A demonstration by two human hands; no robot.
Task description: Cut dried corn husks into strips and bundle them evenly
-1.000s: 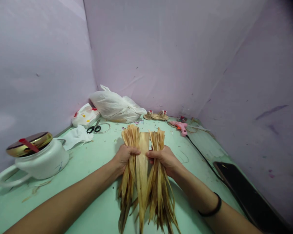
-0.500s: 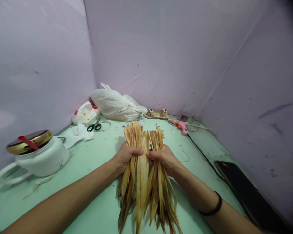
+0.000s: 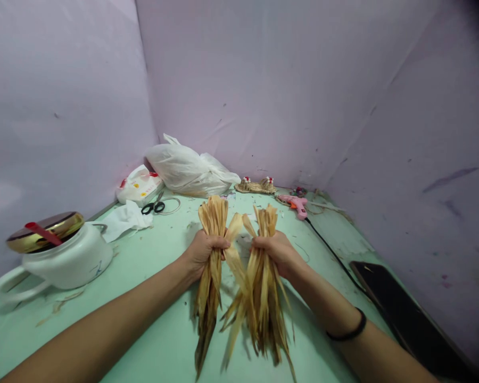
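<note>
My left hand (image 3: 201,250) grips a bundle of dried tan leaf strips (image 3: 208,298) held upright over the green table (image 3: 151,255). My right hand (image 3: 277,251) grips a second, fuller bundle of dried strips (image 3: 263,303). One wide strip (image 3: 234,255) bends across the gap between the two bundles; which hand holds it I cannot tell. The bundles' lower ends hang toward me and their tops fan out above my fists. A black band sits on my right wrist (image 3: 349,331).
A white pot with a gold lid (image 3: 58,255) stands at left. Black scissors (image 3: 154,206), white tissue (image 3: 125,219) and plastic bags (image 3: 189,170) lie at the back left. A pink glue gun (image 3: 296,204) with its black cord, small woven sandals (image 3: 256,186) and a dark phone (image 3: 399,308) are at right.
My hands have drawn apart, splitting the dried strips into two separate bundles. The wide middle strip, straight before, now bends over between them.
</note>
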